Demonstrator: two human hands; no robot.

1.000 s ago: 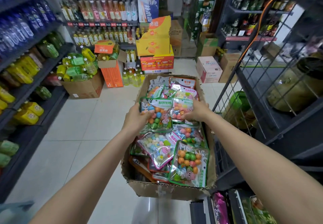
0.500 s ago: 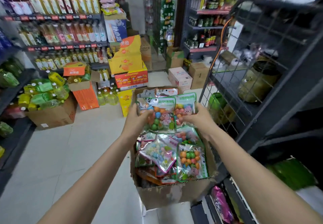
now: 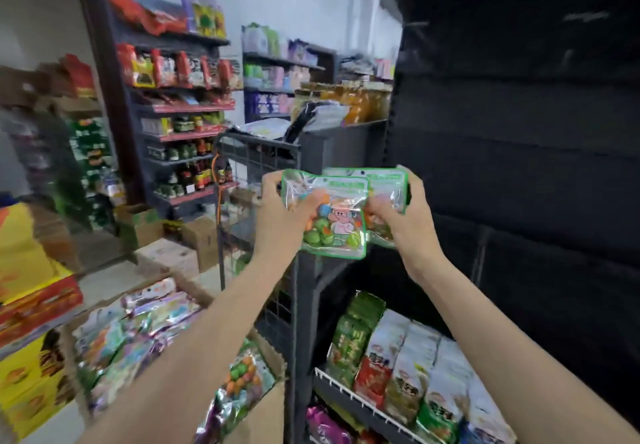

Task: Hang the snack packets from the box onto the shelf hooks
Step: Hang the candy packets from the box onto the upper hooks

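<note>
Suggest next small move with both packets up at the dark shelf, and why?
Probably part the two overlapping green-edged packets, then carry one to a hook. The left hand and right hand grip them together, and no hook is discernible on the dark shelf panel.

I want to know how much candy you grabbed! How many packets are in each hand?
Left hand: 1 green-edged packet
Right hand: 1 green-edged packet, partly behind the first
Total: 2 packets that I can see

green-edged snack packets (image 3: 332,216) upright, overlapping
</note>
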